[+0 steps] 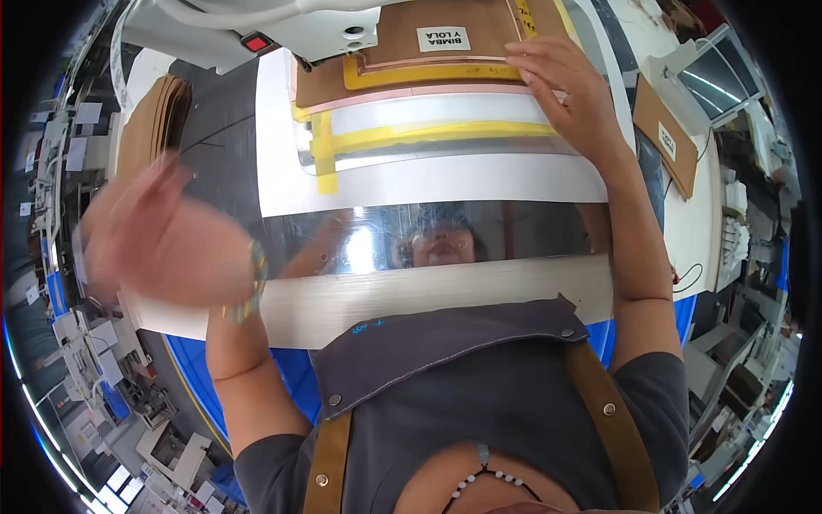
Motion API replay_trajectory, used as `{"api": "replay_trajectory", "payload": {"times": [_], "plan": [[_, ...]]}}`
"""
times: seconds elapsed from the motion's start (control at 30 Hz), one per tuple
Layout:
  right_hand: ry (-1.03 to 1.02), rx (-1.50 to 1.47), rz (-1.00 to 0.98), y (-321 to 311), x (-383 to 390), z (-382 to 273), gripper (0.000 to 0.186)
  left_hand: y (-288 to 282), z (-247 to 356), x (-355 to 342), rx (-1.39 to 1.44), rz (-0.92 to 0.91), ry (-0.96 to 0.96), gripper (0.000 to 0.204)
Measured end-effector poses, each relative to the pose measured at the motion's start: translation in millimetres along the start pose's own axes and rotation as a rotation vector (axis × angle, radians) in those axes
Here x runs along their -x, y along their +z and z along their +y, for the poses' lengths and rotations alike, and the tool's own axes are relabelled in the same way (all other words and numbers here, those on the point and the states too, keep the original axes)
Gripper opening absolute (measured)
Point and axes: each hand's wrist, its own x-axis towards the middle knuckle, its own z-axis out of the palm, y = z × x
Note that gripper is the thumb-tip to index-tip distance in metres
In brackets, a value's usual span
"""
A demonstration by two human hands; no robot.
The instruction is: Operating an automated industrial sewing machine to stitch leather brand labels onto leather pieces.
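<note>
My left hand is smeared by motion at the left, close to a stack of brown panels; its fingers are too blurred to read. My right hand reaches forward with its fingers stretched out and apart. Their tips rest at the right part of a yellow-edged frame, which lies around a brown panel bearing a white label. Below the frame, a white sheet carries strips of yellow tape. The sheet lies on a shiny metal plate.
A white machine with a red switch overhangs the far left of the work. Another labelled brown panel lies at the right on a white table. The pale table edge runs in front of my apron.
</note>
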Motion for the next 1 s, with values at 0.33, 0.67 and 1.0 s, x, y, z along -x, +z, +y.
{"api": "replay_trajectory", "payload": {"times": [0.33,0.67,1.0], "plan": [[-0.216,0.022,-0.145,32,-3,-41,0.020,43,-215,62,-0.849,-0.814,-0.305,0.045],[-0.175,0.002,-0.289,51,-33,-55,0.017,58,-275,96,-0.918,-0.649,-0.206,0.038],[-0.074,-0.126,-0.271,48,-30,-56,0.010,74,-248,75,-1.258,-0.894,-0.208,0.034]]}}
